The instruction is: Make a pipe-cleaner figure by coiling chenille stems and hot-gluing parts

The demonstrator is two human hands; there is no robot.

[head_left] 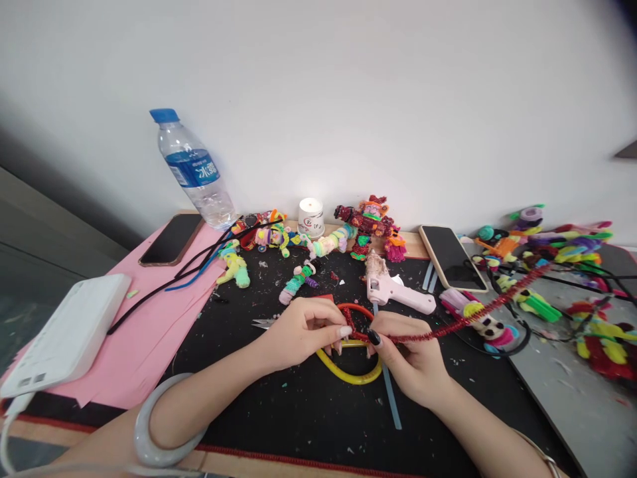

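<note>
A dark red tinsel pipe cleaner (478, 317) runs between both hands, its long free length rising to the right. Near its bent end, my left hand (303, 334) pinches it between thumb and fingertips. Close beside, my right hand (414, 358) also grips it, thumb pressed against the fingers. Beneath the hands lie a yellow loop (355, 380) and an orange loop (365, 309), resembling scissor handles. Metal scissor blades (262, 324) show left of them; my left hand hides the join. A pale pink glue gun (398, 289) lies just beyond, with a translucent glue stick (391, 398) below it.
Pipe-cleaner figures (371, 218) line the wall side, with more on a grey board (557, 392) at right. A water bottle (196, 172), paper cup (311, 218), two phones (172, 240), pink paper (164, 318) and a white power device (70, 332) surround the black mat (298, 415).
</note>
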